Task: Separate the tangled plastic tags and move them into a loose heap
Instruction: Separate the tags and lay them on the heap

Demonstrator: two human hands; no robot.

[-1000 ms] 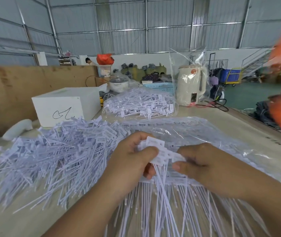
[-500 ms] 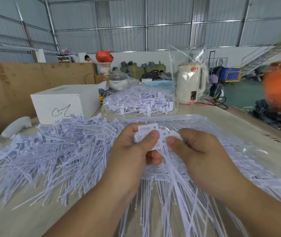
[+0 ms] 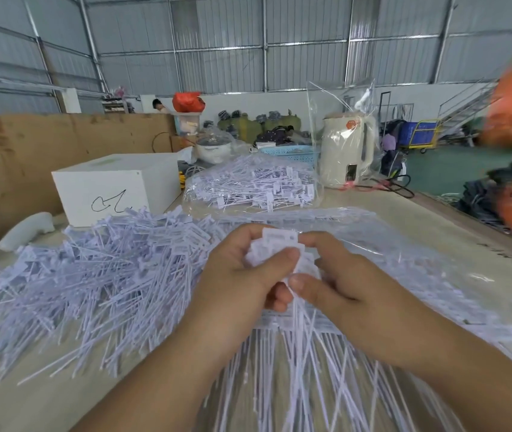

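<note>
Both hands are held together above the table [image 3: 410, 219]: the left hand [image 3: 242, 275] and right hand [image 3: 342, 285] are each pinched on a bunch of tags [image 3: 279, 254], whose long tails hang toward the viewer. A loose heap [image 3: 92, 275] is spread just left. A bag of tags [image 3: 251, 185] is seen behind, between a white box [image 3: 117, 185] and a kettle [image 3: 346, 151].

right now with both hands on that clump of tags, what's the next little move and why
Probably draw the hands apart to peel off a few tags, then drop them on the loose heap to the left. Both the left hand and the right hand pinch the flat heads of one bunch of tags, whose thin tails hang down together, so they look unseparated.
</note>
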